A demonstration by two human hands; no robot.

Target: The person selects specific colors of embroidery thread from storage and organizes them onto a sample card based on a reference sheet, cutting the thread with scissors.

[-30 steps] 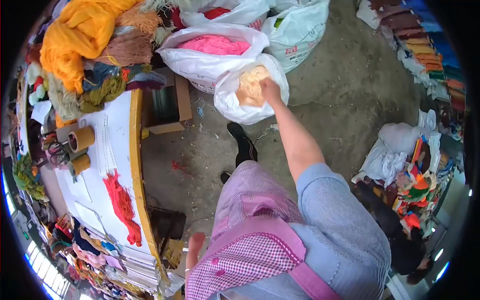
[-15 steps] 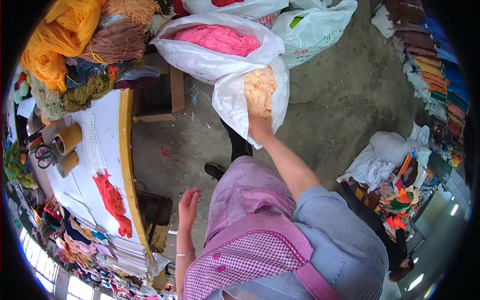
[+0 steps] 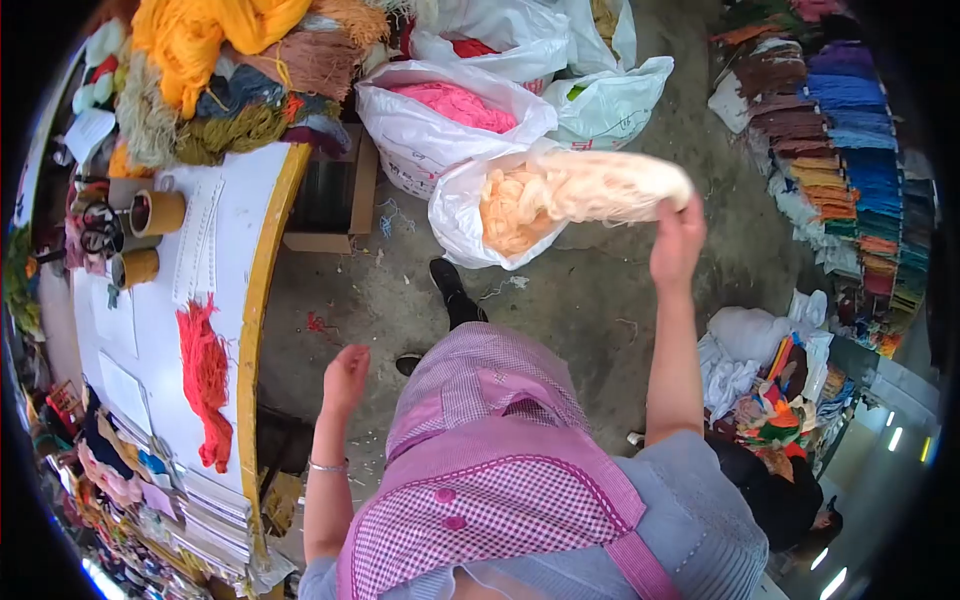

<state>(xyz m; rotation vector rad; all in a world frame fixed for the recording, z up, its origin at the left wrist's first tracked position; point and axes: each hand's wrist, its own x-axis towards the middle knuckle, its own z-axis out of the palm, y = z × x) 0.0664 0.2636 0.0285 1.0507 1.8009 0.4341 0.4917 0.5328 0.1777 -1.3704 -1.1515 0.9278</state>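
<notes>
The right hand (image 3: 678, 240), up at about two o'clock, is closed on one end of a peach hank of yarn (image 3: 625, 188), fingers pinching the looped tip. The hank stretches sideways from the hand towards nine o'clock, its other end at the mouth of a small white bag (image 3: 455, 222), where more peach yarn (image 3: 512, 215) lies bunched; whether the strands part cleanly there cannot be told. The left hand (image 3: 347, 378), at about ten o'clock, hangs with fingers loosely curled and nothing visible in it.

Just beyond the small bag, near twelve o'clock, a larger sack (image 3: 400, 145) holds pink yarn (image 3: 460, 105). At nine o'clock a red hank (image 3: 203, 370) lies on the tabletop (image 3: 262, 290), with scissors (image 3: 98, 228) farther towards ten. Another person (image 3: 765, 490) is at four o'clock, well apart from the hank.

A good lift here takes the whole loop, not a few threads — a thin pinch would probably drag single strands out and snarl them. A steady, moderate pull suits such soft yarn better than a jerk, and the free left hand could hold back the bag's rim or the peach bunch if it catches. Keeping the length high matters too — the floor (image 3: 600, 300) carries loose scraps that could cling.
</notes>
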